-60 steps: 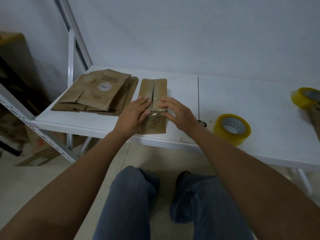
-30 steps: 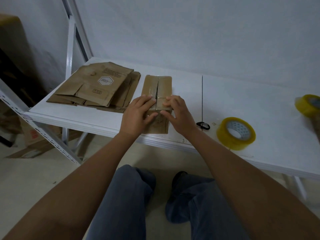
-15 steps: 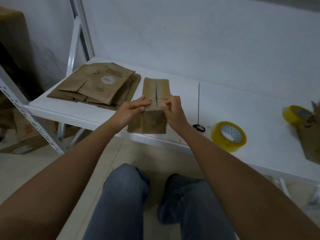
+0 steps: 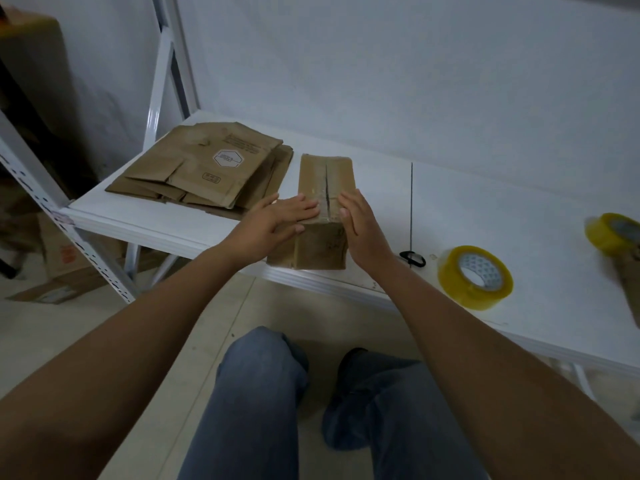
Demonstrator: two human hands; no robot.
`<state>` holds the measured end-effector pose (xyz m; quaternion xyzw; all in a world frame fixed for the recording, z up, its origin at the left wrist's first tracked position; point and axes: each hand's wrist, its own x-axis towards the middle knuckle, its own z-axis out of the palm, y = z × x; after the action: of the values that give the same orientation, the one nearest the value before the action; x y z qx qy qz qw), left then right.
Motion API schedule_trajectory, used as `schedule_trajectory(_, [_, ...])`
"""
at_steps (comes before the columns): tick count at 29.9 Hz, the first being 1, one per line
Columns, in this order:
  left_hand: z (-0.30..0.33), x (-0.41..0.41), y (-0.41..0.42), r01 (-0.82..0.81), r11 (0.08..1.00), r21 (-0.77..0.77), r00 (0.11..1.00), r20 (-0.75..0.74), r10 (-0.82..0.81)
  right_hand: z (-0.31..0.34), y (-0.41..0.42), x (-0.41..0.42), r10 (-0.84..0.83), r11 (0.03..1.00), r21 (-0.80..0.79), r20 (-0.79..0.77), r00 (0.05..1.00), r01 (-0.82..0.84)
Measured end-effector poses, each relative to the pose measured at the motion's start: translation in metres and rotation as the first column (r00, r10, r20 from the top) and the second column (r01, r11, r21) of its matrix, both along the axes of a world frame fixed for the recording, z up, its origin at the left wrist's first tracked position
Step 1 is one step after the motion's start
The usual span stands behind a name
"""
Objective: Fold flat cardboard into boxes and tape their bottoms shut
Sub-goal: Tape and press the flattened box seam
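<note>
A folded brown cardboard box [image 4: 325, 178] stands on the white table [image 4: 485, 216], its taped flaps facing up with a seam down the middle. My left hand [image 4: 277, 220] lies with straight fingers on the box's left top edge. My right hand [image 4: 360, 223] lies flat against the box's right side, fingers straight. A stack of flat cardboard blanks [image 4: 207, 168] rests to the left of the box. A roll of yellow tape [image 4: 474, 277] lies on the table to the right.
A second yellow tape roll [image 4: 613, 233] and part of another brown box [image 4: 630, 282] sit at the far right edge. Black-handled scissors [image 4: 412, 258] lie right of my right hand. A white shelf frame [image 4: 159, 81] stands at left. My knees are below the table edge.
The box rose from lying flat to standing upright as I shaped it. Both hands moved from pressing tape at the seam to the box's sides. The view shifted left.
</note>
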<state>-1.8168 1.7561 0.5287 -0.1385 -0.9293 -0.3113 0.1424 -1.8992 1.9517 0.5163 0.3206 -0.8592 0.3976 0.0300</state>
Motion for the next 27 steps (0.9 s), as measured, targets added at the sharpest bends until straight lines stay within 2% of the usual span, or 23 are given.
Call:
schedule_trajectory(3, [-0.01, -0.003, 0.005, -0.034, 0.999, -0.008, 0.99, -0.135, 0.032, -0.002, 0.001, -0.001, 0.009, 1.0, 0.015, -0.016, 1.0, -0.009])
schedule_trajectory(8, [-0.022, -0.006, 0.016, -0.12, 0.993, 0.014, 0.97, -0.213, 0.12, -0.004, 0.002, -0.003, 0.018, 0.999, -0.03, 0.024, 1.0, -0.017])
schedule_trajectory(11, [-0.029, -0.006, 0.036, -0.224, 0.975, 0.014, 0.944, -0.245, 0.22, -0.002, 0.0, 0.0, 0.003, 0.996, -0.093, 0.142, 0.99, 0.01])
schedule_trajectory(14, [-0.024, -0.007, 0.046, -0.281, 0.96, -0.004, 0.933, -0.235, 0.272, 0.006, 0.001, 0.011, 0.01, 0.969, -0.237, 0.307, 0.952, 0.066])
schedule_trajectory(17, [-0.017, 0.002, 0.041, -0.313, 0.949, -0.038, 0.931, -0.21, 0.299, 0.005, 0.0, 0.023, 0.065, 0.95, -0.302, 0.447, 0.892, 0.082])
schedule_trajectory(23, [-0.006, 0.025, 0.033, -0.472, 0.868, 0.153, 0.87, -0.08, 0.487, 0.0, -0.019, 0.044, 0.172, 0.956, -0.287, 0.391, 0.904, -0.058])
schedule_trajectory(27, [0.013, 0.027, 0.038, -0.535, 0.781, 0.322, 0.844, 0.158, 0.513, 0.003, -0.024, 0.054, 0.122, 0.982, -0.175, 0.273, 0.954, -0.075])
